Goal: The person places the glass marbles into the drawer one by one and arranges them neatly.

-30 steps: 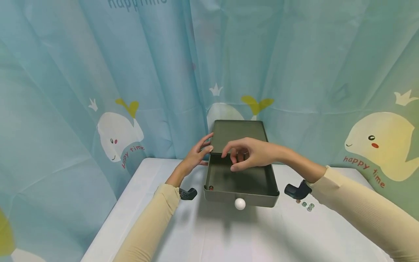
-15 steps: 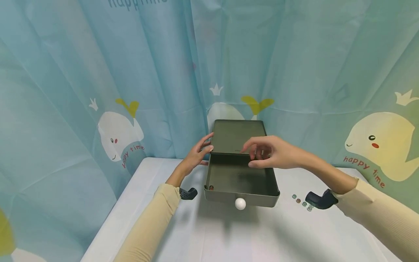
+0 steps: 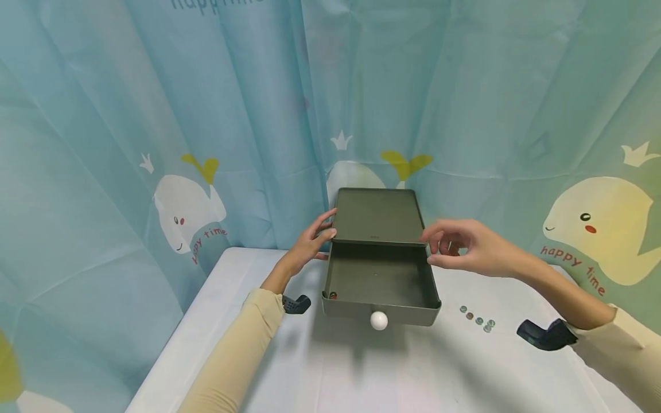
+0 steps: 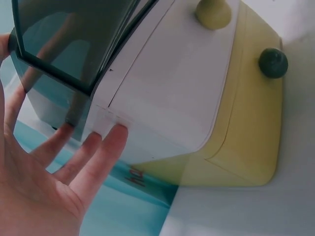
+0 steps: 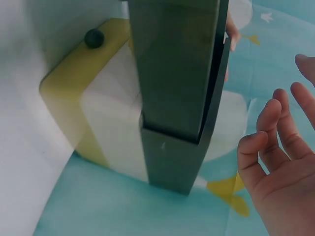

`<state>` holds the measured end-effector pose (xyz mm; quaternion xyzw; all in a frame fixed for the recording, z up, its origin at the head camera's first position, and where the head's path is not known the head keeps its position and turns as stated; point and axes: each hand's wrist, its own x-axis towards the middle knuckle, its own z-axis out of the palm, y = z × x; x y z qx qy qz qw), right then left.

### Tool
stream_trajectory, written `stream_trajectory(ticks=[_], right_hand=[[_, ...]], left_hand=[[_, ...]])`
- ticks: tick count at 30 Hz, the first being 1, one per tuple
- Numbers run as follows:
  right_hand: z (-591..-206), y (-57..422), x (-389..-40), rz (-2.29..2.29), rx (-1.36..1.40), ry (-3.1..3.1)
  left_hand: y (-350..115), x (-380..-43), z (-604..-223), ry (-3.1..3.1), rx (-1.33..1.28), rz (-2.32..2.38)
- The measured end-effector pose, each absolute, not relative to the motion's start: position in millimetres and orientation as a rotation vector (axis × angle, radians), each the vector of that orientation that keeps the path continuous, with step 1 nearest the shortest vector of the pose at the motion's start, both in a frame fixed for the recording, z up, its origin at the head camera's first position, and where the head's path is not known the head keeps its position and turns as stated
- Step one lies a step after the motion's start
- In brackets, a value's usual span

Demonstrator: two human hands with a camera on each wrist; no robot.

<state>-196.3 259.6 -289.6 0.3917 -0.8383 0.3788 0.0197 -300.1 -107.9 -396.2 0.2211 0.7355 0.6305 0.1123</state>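
Dark-green drawer (image 3: 353, 311) juts from its cabinet (image 3: 379, 215); I have the left grip (image 3: 308, 245) touching the side, fingers extended, the right grip (image 3: 472, 249) released, loosely curved nearby.

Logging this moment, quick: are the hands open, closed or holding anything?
Left hand: open, touching the side of the drawer unit.
Right hand: open, loosely curled in the air, holding nothing.
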Motion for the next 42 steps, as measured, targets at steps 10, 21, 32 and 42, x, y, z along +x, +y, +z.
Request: stream_trajectory(ticks=[10,21,32,42], right_hand=[[-312,294,-185,1.185,1.097,-2.590],[-343,323,-172,1.201,0.929,-2.633],[-374,352,-162,1.164,0.746,-2.690],[-401,370,-156,1.212,0.692,-2.681]], left_hand=[[-109,-299,-393,2.166,0.637,1.845],[-109,-298,-393,2.158,0.620,1.851],[-108,-298,-390,2.168,0.629,1.848],[-109,-297,-389,2.163,0.636,1.853]])
